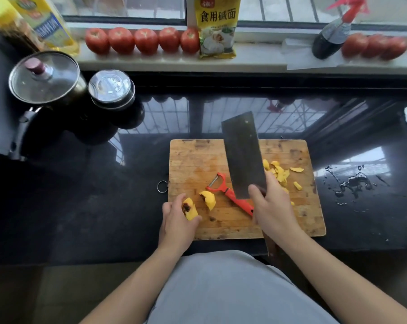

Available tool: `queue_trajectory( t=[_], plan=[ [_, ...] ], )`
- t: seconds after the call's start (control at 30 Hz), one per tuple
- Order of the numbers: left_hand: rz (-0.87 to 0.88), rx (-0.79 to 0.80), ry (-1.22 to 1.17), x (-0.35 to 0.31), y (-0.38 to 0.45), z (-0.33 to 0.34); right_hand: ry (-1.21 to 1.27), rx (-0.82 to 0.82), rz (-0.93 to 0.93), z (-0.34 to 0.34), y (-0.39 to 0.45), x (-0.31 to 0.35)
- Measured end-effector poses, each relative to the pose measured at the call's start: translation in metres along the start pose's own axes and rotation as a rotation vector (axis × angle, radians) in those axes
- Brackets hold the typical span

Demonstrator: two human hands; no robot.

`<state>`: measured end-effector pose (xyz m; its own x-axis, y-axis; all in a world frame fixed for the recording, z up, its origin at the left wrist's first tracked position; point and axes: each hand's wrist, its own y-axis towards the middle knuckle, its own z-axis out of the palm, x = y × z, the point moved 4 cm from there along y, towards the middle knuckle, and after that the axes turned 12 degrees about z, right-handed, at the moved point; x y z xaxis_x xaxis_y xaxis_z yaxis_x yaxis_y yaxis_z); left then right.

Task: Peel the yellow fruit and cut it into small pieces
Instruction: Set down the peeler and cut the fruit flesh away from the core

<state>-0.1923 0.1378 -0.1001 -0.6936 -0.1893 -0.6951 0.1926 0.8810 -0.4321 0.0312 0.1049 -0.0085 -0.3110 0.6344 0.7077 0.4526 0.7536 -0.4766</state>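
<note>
My left hand [176, 220] holds a yellow fruit piece with a dark pit hollow [190, 209] over the near left edge of the wooden cutting board [198, 160]. A second yellow fruit piece [208, 199] lies on the board just to its right. My right hand [271, 206] grips the handle of a cleaver [242, 155], whose broad blade is raised and points away from me above the board. A red peeler [230, 192] lies on the board, partly under the blade and my right hand. Yellow peelings [281, 174] are scattered at the board's right.
The board sits on a glossy black counter [127, 206]. A lidded pot [45, 78] and a lidded steel container [111, 90] stand at back left. Tomatoes [143, 40], a yellow packet [217, 26] and a spray bottle [331, 38] line the sill. Water drops [352, 183] lie right of the board.
</note>
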Motion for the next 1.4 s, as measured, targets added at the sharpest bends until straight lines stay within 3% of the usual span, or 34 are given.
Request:
queue_trajectory(
  t=[0.13, 0.2, 0.27, 0.4, 0.67, 0.87, 1.07, 1.17, 1.3, 1.4],
  plan=[
    [0.089, 0.004, 0.158, -0.011, -0.001, 0.003, 0.013, -0.011, 0.027, -0.010, 0.008, 0.004],
    [0.088, -0.007, 0.114, -0.014, -0.001, 0.002, -0.014, 0.012, 0.047, -0.010, 0.009, -0.005],
    [0.030, -0.039, -0.064, -0.010, -0.002, -0.006, -0.070, 0.032, 0.053, -0.008, 0.008, -0.018],
    [-0.149, -0.058, -0.648, 0.016, -0.018, -0.039, -0.149, 0.063, 0.088, -0.004, 0.008, -0.042],
    [-0.344, -0.033, -0.861, 0.047, -0.047, -0.079, -0.235, 0.125, 0.108, -0.001, 0.007, -0.060],
    [-0.209, 0.155, -0.774, -0.003, -0.035, -0.039, -0.209, 0.081, 0.092, -0.010, 0.008, -0.058],
    [-0.178, 0.323, -1.360, -0.070, -0.020, -0.025, -0.159, -0.030, 0.052, -0.036, 0.007, -0.051],
    [-0.190, 0.406, -1.427, -0.087, -0.018, -0.019, -0.133, -0.080, 0.042, -0.048, 0.008, -0.048],
    [-0.193, 0.394, -1.370, -0.095, -0.018, -0.010, -0.176, -0.122, -0.070, -0.055, 0.003, -0.038],
    [-0.183, 0.324, -1.300, -0.095, -0.017, -0.002, -0.257, -0.231, -0.374, -0.058, -0.010, -0.025]
  ],
)
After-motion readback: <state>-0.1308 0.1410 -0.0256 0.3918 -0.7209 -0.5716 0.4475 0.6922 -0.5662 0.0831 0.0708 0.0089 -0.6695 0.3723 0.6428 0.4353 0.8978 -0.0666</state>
